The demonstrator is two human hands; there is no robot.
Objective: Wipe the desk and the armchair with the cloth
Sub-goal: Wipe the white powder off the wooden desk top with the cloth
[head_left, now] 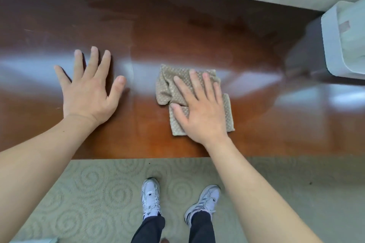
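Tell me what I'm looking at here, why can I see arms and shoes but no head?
The camera sits on the person's head and looks down, so you see what they see: their own arms, hands and shoes, never their face. There is only this one picture.

The shiny brown surface is a wooden desk. The left hand lies flat and open on the bare wood. The right hand is also open, pressing flat on a beige bumpy cloth, which is crumpled at one end. That is for wiping the desk.

A white box-like thing stands at the desk's right end; I cannot tell what it is. Below is swirly carpet, with white sneakers on it.
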